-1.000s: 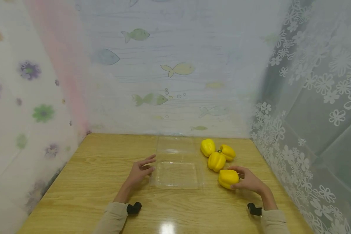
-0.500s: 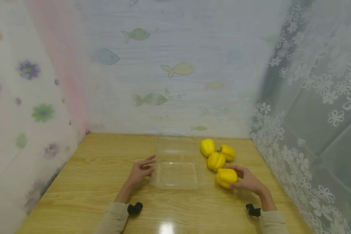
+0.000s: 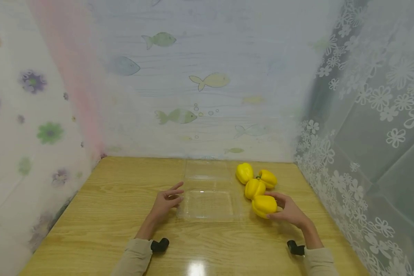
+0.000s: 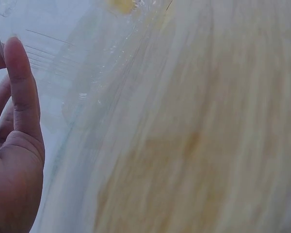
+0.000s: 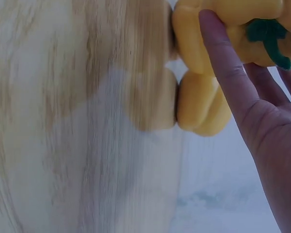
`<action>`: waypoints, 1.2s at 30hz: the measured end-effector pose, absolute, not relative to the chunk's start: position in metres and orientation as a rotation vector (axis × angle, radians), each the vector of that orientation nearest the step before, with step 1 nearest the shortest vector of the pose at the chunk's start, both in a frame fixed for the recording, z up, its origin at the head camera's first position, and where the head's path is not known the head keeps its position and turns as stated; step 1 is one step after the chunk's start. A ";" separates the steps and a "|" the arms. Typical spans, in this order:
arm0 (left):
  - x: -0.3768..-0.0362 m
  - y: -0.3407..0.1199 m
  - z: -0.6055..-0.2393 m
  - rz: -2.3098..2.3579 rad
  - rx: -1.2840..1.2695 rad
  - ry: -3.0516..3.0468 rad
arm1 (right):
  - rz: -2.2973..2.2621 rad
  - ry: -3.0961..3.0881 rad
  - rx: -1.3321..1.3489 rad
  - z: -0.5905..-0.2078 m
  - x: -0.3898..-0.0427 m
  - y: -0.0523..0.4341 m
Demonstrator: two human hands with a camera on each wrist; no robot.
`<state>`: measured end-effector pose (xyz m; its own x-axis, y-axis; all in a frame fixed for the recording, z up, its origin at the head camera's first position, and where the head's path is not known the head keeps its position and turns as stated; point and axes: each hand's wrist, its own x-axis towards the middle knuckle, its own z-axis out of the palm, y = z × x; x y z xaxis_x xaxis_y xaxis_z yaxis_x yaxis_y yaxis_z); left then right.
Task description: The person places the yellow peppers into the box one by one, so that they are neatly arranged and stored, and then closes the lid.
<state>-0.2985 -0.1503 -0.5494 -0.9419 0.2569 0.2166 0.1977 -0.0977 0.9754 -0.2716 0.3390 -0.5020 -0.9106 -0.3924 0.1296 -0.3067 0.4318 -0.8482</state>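
My right hand (image 3: 287, 210) grips a yellow bell pepper (image 3: 264, 205) just above the wooden table (image 3: 107, 214), right of a clear plastic clamshell box (image 3: 208, 205). In the right wrist view my fingers (image 5: 228, 77) curl round the pepper (image 5: 223, 29) near its green stem. My left hand (image 3: 165, 201) rests at the box's left edge with relaxed fingers (image 4: 19, 87) touching the clear box (image 4: 77, 53). Three more yellow peppers (image 3: 257, 180) lie in a cluster behind the held one.
Patterned plastic curtains wall the table on the left, back and right (image 3: 365, 134). The box lid (image 3: 207, 170) lies flat behind its base. Bare wood stretches to the left of the box and along the front edge.
My right hand has carried the pepper left and slightly away, closer to the box and the cluster. The left hand has stayed put.
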 end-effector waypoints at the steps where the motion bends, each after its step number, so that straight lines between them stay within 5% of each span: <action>1: -0.299 -0.150 -0.550 2.244 0.521 2.077 | -1.515 2.578 -0.637 -0.502 -0.272 0.338; 36: -0.297 -0.142 -0.555 2.392 0.469 1.935 | -1.790 2.497 -0.790 -0.489 -0.281 0.288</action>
